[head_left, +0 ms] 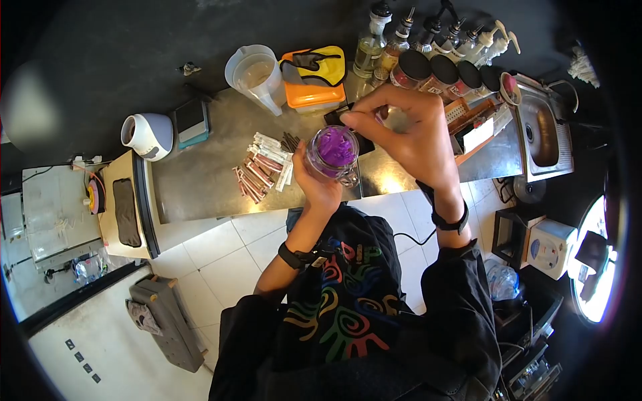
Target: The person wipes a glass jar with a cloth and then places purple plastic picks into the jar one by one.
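Note:
My left hand [319,190] is wrapped around a small glass jar [324,168], held upright over the front edge of the steel counter [221,194]. Purple shredded-looking pieces [336,147] fill the jar up to its rim. What looks like a glass handle sticks out low on its right side. Above and to the right of the jar, my right hand [418,130] is raised with thumb and fingertips pinched together; anything between them is too small to make out. Several paper-wrapped sticks or sachets [257,175], white and brown, lie beside my left hand.
A clear plastic pitcher [255,75] and an orange container [314,95] with a yellow-grey cloth [324,65] stand at the back. Pump and pourer bottles [369,53] and black-lidded jars [411,69] line the back right, before a steel sink [540,137]. A white rounded device [148,137] stands left.

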### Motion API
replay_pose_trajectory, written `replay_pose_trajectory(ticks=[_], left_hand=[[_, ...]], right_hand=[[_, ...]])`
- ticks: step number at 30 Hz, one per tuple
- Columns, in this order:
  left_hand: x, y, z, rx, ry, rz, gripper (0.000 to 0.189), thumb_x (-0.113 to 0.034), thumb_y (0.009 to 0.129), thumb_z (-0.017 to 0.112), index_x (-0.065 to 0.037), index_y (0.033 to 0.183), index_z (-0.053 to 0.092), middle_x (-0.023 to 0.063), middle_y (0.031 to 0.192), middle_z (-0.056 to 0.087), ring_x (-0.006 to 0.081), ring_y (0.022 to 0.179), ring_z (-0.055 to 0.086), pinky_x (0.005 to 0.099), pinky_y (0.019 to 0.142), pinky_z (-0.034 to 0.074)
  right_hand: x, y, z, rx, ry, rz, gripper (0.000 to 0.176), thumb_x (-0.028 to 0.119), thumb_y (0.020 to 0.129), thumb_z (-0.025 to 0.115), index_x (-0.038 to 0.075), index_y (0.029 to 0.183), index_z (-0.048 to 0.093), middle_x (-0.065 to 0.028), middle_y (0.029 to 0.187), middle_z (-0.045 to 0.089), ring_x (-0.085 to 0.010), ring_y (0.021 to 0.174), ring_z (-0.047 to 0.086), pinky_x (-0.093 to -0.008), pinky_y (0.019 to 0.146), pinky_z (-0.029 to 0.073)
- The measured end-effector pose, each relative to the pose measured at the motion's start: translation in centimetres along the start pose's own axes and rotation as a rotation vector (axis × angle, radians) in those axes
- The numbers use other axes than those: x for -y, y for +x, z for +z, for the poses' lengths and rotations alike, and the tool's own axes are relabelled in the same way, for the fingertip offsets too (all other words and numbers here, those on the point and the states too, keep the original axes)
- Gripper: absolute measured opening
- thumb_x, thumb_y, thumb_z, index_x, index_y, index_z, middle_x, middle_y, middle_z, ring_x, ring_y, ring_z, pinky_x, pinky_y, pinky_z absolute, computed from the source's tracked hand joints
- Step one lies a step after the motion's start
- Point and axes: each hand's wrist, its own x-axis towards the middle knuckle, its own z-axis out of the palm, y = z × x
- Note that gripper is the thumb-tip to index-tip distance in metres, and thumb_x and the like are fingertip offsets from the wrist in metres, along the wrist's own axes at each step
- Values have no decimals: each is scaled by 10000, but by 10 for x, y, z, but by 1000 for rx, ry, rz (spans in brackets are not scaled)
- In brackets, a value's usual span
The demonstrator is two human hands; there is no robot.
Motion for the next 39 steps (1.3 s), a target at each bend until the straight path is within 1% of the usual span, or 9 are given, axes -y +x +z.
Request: replay_pose_trajectory(ticks=[1, 4, 14, 16, 20, 22, 27, 33, 39], left_hand=[[0, -1, 0, -2, -3, 3, 532, -506, 914, 300, -85, 1137, 538, 100, 952, 643, 258, 774, 640, 392, 605, 534], [-3, -5, 5, -38, 26, 40, 531, -500, 919, 287, -85, 1142, 533, 98, 948, 639, 257, 760, 636, 393, 599, 531], [-5, -8, 5, -2, 16, -1, 577, -532, 917, 279, -75, 1166, 527, 107, 957, 643, 262, 789, 636, 389, 613, 531], [-5, -7, 4, 26, 24, -9, 579, -535, 916, 282, -75, 1166, 528, 104, 991, 641, 256, 825, 634, 393, 635, 533], [-5, -9, 12, -34, -23, 40, 557, -526, 918, 294, -84, 1157, 534, 89, 1069, 615, 226, 946, 607, 379, 755, 520], [-6, -10, 14, -39, -9, 48, 545, -519, 920, 298, -87, 1152, 537, 81, 1082, 607, 215, 974, 596, 372, 793, 511], [-10, -6, 4, 49, 12, 51, 519, -472, 930, 306, -64, 1132, 555, 74, 1071, 620, 202, 978, 605, 344, 859, 494], [-12, -9, 19, -54, -60, 37, 525, -464, 924, 307, -53, 1129, 559, 82, 1040, 634, 214, 969, 609, 341, 877, 485], [-8, -5, 13, -21, -9, 9, 595, -532, 911, 276, -51, 1118, 557, 99, 986, 640, 230, 878, 628, 374, 710, 525]], right_hand=[[-4, -1, 3, 8, 249, 66, 174, 120, 836, 684, -27, 782, 608, -56, 683, 639, -71, 605, 563, -249, 565, 449], [-13, 1, 4, 55, 267, 150, 158, 98, 857, 654, -25, 798, 575, -65, 675, 643, -64, 609, 570, -247, 575, 457], [-16, -3, -1, 23, 306, 178, 153, 93, 886, 599, -17, 831, 508, -87, 675, 653, -146, 635, 664, -261, 568, 468], [-16, -6, -2, 154, 73, 112, 146, 104, 890, 587, -3, 842, 499, -115, 705, 663, -185, 630, 676, -277, 576, 477], [-7, -12, 8, 292, -1, 80, 179, 155, 881, 626, 25, 872, 502, -99, 755, 663, -217, 628, 658, -333, 577, 469], [-2, -12, 9, 279, 74, 154, 186, 117, 867, 656, -33, 841, 549, -96, 730, 622, -134, 593, 574, -297, 571, 456], [-19, -14, 14, 361, 94, -13, 174, 112, 789, 721, 6, 906, 648, -89, 826, 658, -161, 738, 610, -317, 691, 473], [-19, -13, 17, 200, 10, -5, 163, 93, 770, 736, -6, 861, 643, -90, 796, 647, -186, 719, 614, -300, 678, 473], [-14, -4, 12, 205, -15, 63, 158, 115, 751, 766, -2, 786, 666, -70, 715, 632, -135, 637, 580, -279, 608, 455]])
